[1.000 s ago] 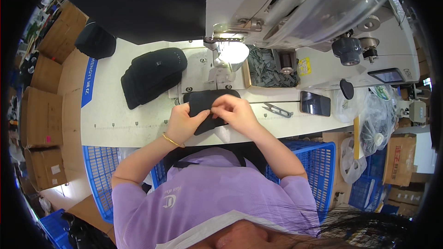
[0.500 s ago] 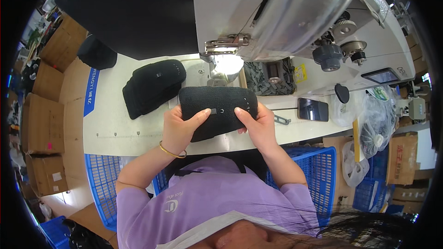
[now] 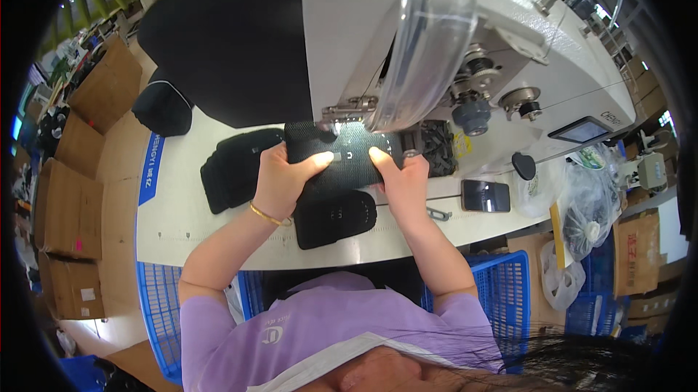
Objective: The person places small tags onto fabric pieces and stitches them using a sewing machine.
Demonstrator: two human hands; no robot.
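Note:
A black knitted fabric piece (image 3: 327, 180) is stretched between my two hands, its far edge at the lit needle area of the sewing machine (image 3: 349, 111). My left hand (image 3: 282, 181) grips its left side, the thumb pressing beside a small grey label (image 3: 337, 156) on the fabric. At the right side my right hand (image 3: 404, 183) pinches it, thumb on top. The fingers underneath are mostly hidden. Just nearer me lies a second black knitted piece (image 3: 334, 221) flat on the white table (image 3: 218, 247). To the left rest more black pieces (image 3: 234, 170), overlapping.
Right of the needle area stands a bin of small grey pieces (image 3: 438, 146). A phone (image 3: 486, 196) and a small metal tool (image 3: 439, 215) lie on the table's right side. Blue baskets (image 3: 503, 283) stand below the front edge. A black bundle (image 3: 163, 108) sits at the far left.
Both hands have carried the fabric piece away from me, up to the machine's needle area. The black piece on the table in front of me now shows apart from it. The view has shifted.

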